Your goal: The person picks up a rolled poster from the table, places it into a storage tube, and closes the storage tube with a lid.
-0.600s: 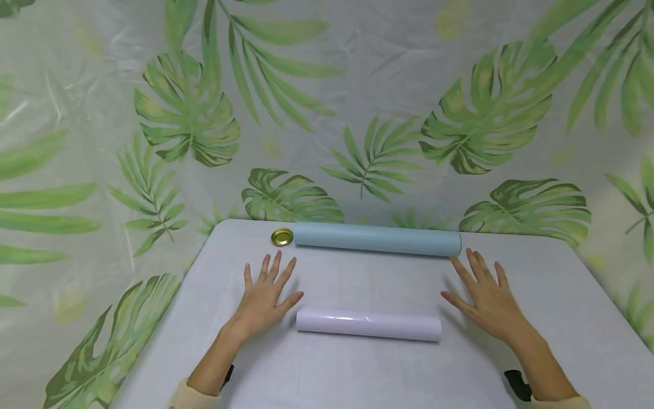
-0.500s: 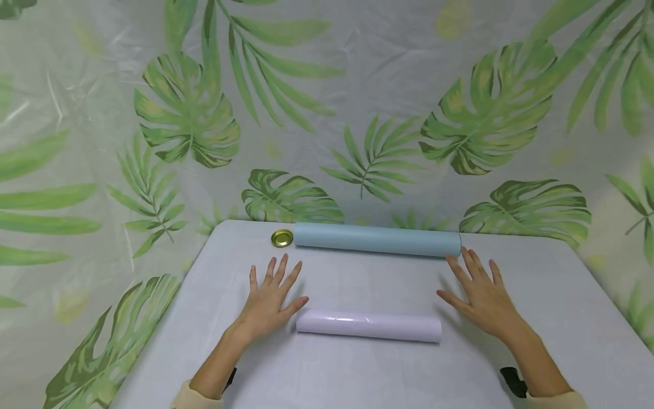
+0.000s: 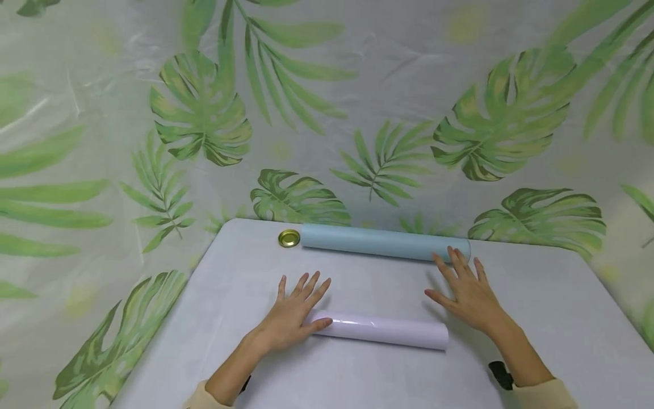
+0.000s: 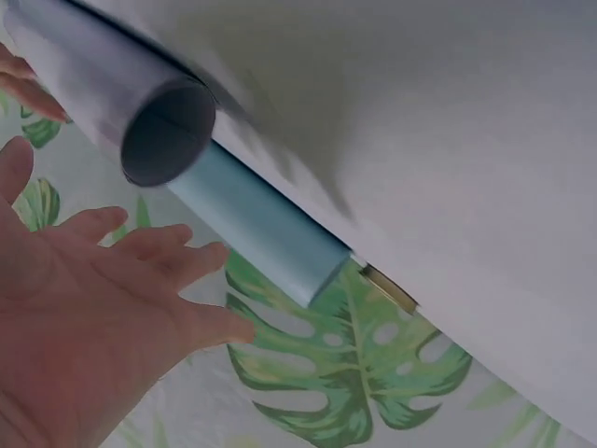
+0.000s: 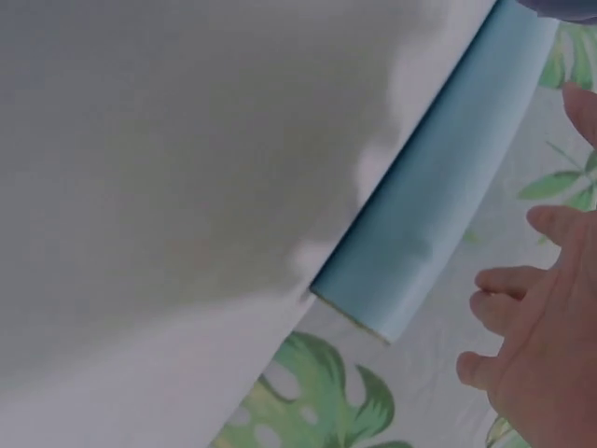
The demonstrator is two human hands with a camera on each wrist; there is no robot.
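Observation:
A pale lavender tube [image 3: 388, 330] lies crosswise on the near part of the table. Over its left end is my left hand [image 3: 288, 321], fingers straight and spread, the thumb overlapping the tube in the head view. The left wrist view shows the tube's hollow end [image 4: 168, 135] with the palm [image 4: 93, 308] apart from it. My right hand [image 3: 470, 301] is spread beyond the tube's right end. Its fingertips overlap the right part of a longer light blue roll [image 3: 378, 241]. In the right wrist view those fingers hold nothing beside the blue roll [image 5: 420, 205].
A small round gold lid [image 3: 289, 238] lies by the blue roll's left end, near the back edge of the white table [image 3: 357, 375]. Behind the table hangs a sheet [image 3: 317, 142] printed with green leaves.
Both hands have moved inward, still spread. The left has shifted right and nearer, now overlapping the lavender tube's end; the right has shifted left over the blue roll's end. The head view has turned slightly.

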